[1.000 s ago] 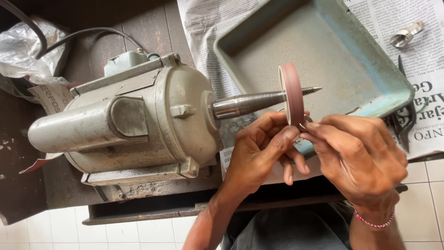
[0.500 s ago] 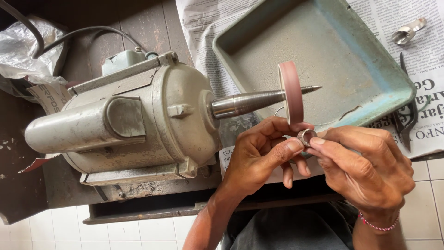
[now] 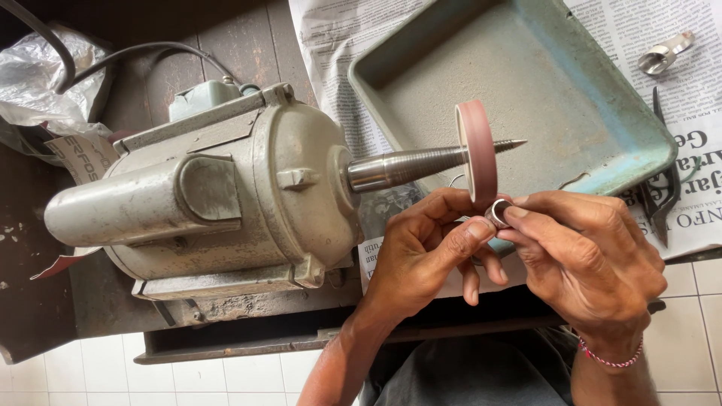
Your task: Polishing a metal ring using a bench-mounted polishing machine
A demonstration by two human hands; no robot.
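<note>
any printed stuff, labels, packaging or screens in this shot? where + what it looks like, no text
Newspaper: spread under the tray and tools, upper right; white sheets, black print.
Cardboard scrap: left of the motor, partly tucked behind it; pale with dark lettering, reddish edge.
Plastic bag: upper left corner; crumpled, clear-grey, unprinted as far as visible.
No screens.

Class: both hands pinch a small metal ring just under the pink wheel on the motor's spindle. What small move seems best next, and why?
Probably tilt the ring slightly to present a fresh patch to the pink wheel. Left hand and right hand already grip it at the wheel's lower edge.
</note>
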